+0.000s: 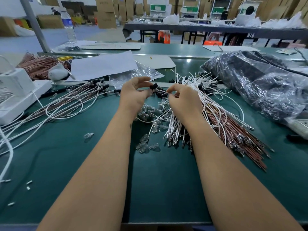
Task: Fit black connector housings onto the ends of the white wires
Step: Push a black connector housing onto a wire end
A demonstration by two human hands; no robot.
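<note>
My left hand [135,91] pinches a small black connector housing [153,86] between thumb and fingertips, above the green table. My right hand [182,99] pinches the end of a white wire [164,92] and points it at the housing, a short gap apart. A loose bundle of white wires [198,84] lies under and beyond my right hand. Several more black housings [160,93] lie on the table between my hands. Finished wires with black housings [100,84] lie to the left.
Clear glass bulbs [150,114] are scattered below my hands. Brown wires [233,130] fan out to the right. A big clear bag of black parts [260,80] fills the right side. A white machine [15,90] stands at the left, and white paper sheets [103,64] lie behind.
</note>
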